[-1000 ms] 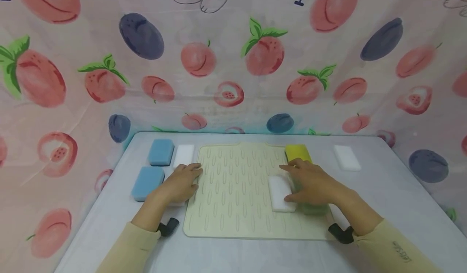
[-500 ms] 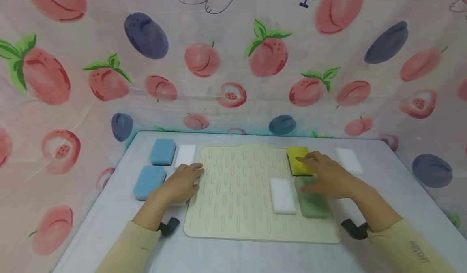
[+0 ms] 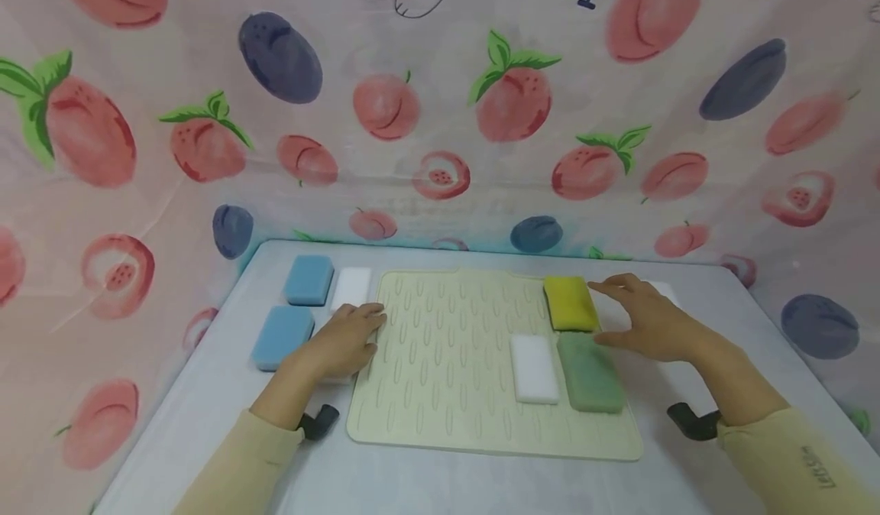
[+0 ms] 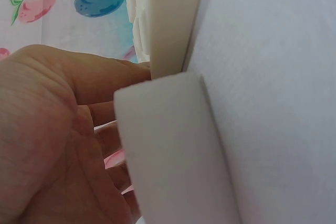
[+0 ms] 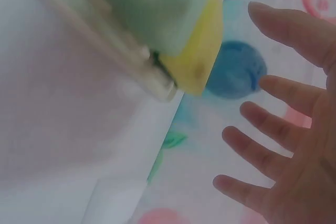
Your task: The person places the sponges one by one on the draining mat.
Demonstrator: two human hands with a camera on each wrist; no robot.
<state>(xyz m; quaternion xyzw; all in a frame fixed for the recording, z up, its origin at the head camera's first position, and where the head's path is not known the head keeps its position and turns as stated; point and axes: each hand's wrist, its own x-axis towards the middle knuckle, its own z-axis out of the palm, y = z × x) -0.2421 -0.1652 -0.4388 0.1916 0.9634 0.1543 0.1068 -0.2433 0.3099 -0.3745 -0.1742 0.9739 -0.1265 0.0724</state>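
Observation:
A cream ridged mat (image 3: 447, 362) lies on the white table. On its right part sit a white sponge block (image 3: 534, 368), a green sponge (image 3: 591, 374) and a yellow sponge (image 3: 572, 303) with a dark underside. My right hand (image 3: 649, 320) hovers just beyond the mat's right edge, fingers spread and holding nothing; the right wrist view shows the fingers apart from the sponges. At the mat's left edge my left hand (image 3: 344, 343) rests with relaxed fingers, its thumb at the mat's side in the left wrist view. Below that palm stands another white block (image 4: 168, 145), mostly hidden from the head view.
Left of the mat are two blue sponges, one at the back (image 3: 309, 280) and one nearer (image 3: 283, 338), beside a white block (image 3: 351, 289). Another white block (image 3: 665, 293) lies at the far right, partly behind my right hand. A fruit-print cloth (image 3: 440, 118) hangs behind the table.
My right hand has drawn away to the right from over the green and yellow sponges, uncovering both. My left hand has stayed at the mat's left edge. The head view has shifted slightly.

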